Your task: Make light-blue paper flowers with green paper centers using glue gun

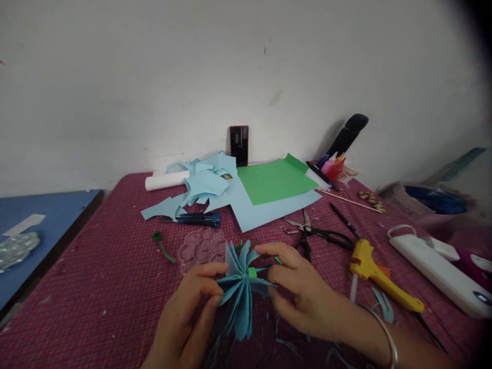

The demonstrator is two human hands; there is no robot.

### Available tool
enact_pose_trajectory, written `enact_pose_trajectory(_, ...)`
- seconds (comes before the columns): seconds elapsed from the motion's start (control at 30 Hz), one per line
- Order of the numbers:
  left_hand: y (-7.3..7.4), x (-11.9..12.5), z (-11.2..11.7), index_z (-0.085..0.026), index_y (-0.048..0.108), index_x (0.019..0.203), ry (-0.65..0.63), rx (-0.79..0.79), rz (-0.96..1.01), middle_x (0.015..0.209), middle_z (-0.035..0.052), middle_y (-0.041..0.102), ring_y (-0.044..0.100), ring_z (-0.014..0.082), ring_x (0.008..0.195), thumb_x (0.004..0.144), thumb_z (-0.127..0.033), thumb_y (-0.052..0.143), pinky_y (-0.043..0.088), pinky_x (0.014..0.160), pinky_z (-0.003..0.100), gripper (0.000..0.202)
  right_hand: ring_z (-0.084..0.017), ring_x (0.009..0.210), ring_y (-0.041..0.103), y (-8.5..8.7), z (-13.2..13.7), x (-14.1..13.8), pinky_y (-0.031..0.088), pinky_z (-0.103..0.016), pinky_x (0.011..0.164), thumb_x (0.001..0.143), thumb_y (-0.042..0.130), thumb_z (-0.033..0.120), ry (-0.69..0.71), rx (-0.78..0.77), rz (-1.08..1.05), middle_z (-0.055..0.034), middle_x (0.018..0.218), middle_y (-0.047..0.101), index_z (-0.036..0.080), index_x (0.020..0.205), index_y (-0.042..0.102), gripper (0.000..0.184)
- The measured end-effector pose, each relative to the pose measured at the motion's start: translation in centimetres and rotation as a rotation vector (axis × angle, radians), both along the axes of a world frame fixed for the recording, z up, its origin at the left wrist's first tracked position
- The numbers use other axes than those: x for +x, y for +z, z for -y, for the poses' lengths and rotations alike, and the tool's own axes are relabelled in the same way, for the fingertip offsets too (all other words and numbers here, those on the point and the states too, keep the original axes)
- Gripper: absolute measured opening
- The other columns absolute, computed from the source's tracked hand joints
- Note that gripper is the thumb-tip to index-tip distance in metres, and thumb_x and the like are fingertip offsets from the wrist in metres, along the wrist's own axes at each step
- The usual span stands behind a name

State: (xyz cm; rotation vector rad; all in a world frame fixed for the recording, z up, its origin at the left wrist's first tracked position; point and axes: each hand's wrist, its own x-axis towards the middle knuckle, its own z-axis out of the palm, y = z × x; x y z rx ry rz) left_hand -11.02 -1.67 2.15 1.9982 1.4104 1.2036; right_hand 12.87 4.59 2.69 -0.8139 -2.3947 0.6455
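Between my hands, just above the table, is a blue paper flower (241, 302) with several folded petals fanning out from its centre. A small green paper piece (252, 272) shows at that centre. My left hand (192, 302) pinches a petal on the left side between thumb and fingers. On the other side my right hand (298, 284) has its fingers closed around petals at the right edge. Behind the flower lies a clear plastic palette (202, 248), partly covered by it. A curled green paper strip (163, 247) rests to the left.
Black scissors (313, 233) and a yellow glue gun (384, 279) lie right, beside a white power strip (438, 274). A blue cutter (200, 219), blue paper scraps (205, 187) and a green sheet (277, 179) lie farther back. A phone (239, 145) leans on the wall.
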Motion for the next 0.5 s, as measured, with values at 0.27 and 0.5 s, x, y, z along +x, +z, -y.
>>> enact_pose_trajectory(0.27,0.35,0.26,0.37,-0.025,0.057,0.088,-0.071,-0.028,0.039,0.101,-0.0001,0.069,0.068,0.0121,0.089,0.089,-0.01,0.05,0.052,0.075,0.019,0.017,-0.017,0.11,0.055,0.36,0.02,-0.14,0.049,-0.03,0.089,0.075,0.05,0.0,0.046,-0.056,-0.049,-0.0076,0.12,0.051,0.02,0.087,0.054,0.023)
enact_pose_trajectory(0.5,0.46,0.65,0.17,-0.025,0.054,0.089,-0.142,-0.047,0.096,0.098,-0.002,0.066,0.065,0.0093,0.086,0.089,-0.008,0.049,0.05,0.074,0.016,0.018,-0.024,0.136,0.039,1.08,-0.36,0.31,0.044,-0.036,0.103,0.069,0.053,0.0,0.152,-0.094,0.119,-0.0081,0.15,0.037,0.019,0.075,0.053,0.02)
